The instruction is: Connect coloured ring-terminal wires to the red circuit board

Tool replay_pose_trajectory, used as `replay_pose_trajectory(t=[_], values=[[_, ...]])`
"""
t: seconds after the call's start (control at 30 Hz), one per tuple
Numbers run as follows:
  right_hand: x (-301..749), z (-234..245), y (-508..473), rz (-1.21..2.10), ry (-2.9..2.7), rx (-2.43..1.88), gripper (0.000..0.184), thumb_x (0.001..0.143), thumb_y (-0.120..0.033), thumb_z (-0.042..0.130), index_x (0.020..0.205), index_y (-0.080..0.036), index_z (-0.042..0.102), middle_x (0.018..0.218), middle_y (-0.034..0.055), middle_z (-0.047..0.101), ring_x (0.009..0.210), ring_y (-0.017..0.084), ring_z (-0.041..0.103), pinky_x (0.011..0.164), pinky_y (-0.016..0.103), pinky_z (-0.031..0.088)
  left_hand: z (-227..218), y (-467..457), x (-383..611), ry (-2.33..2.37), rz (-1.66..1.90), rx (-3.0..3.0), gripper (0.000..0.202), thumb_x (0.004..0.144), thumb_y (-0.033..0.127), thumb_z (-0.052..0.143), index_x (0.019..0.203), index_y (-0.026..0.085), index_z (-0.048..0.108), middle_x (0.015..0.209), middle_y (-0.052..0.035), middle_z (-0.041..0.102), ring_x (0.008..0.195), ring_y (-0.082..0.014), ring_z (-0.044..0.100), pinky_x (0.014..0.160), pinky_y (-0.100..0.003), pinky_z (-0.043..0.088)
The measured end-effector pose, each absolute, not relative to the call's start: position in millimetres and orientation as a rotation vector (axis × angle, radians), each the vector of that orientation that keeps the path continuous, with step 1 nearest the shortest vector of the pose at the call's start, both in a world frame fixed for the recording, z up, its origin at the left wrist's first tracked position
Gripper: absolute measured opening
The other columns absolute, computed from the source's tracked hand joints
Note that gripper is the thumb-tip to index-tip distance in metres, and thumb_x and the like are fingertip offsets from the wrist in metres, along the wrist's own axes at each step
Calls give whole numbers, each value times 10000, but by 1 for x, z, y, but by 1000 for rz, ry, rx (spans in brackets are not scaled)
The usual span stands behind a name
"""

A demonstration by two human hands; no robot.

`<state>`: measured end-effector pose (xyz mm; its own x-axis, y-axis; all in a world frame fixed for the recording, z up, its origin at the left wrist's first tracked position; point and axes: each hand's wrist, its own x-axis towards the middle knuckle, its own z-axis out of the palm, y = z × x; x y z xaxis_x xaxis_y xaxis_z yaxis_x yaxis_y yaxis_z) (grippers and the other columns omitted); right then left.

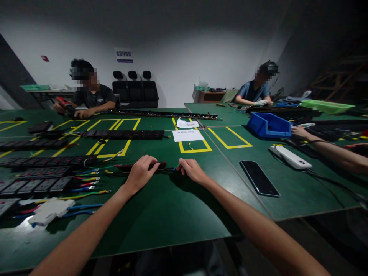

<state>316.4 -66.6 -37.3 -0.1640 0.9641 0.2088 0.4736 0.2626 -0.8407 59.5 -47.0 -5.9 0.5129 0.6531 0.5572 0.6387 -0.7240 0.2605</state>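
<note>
My left hand (141, 171) is closed over a slim dark bar (161, 165) with a reddish face, which lies low over the green table. Thin wires run out of the bar's right end. My right hand (192, 170) pinches the tip of a wire (172, 169) that looks blue there; the fingertips hide its very end. More wire, with a yellow piece, shows left of my left hand. Close by on the left are several black power strips (48, 172), with coloured leads (89, 179) that end in ring terminals.
A white connector block (51, 211) sits front left, paper labels (187, 135) ahead. To the right are a phone (259, 177), a white power bank (291, 157) with a cable and a blue bin (269, 125). A co-worker's arm (330, 147) reaches in; two people sit opposite.
</note>
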Motion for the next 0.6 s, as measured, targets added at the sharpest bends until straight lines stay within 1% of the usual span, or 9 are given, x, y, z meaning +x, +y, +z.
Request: replay_pose_trajectory(t=[0.1,0.23,0.6], values=[[316,-37,-66,808,-1764,-1323,627,1031,-514,327,719,-155,736,583,21,636,599,157,599,678,267,401,-6,-45,60,1164,1056,2679,140,985,294,580,926,171,609,871,-39,626,815,-202,610,730,-342,498],[317,-38,-66,795,-1766,-1322,622,1031,-518,330,720,-159,733,587,22,641,602,157,600,671,268,396,-6,-44,62,1160,1058,2693,160,995,294,561,900,170,597,853,-39,619,794,-197,592,705,-333,482],[317,-39,-65,776,-1778,-1329,633,1034,-523,318,699,-169,722,593,23,649,603,159,604,677,265,400,-6,-44,64,1203,995,2769,171,1014,279,504,890,179,568,855,-50,595,805,-211,571,727,-354,478]])
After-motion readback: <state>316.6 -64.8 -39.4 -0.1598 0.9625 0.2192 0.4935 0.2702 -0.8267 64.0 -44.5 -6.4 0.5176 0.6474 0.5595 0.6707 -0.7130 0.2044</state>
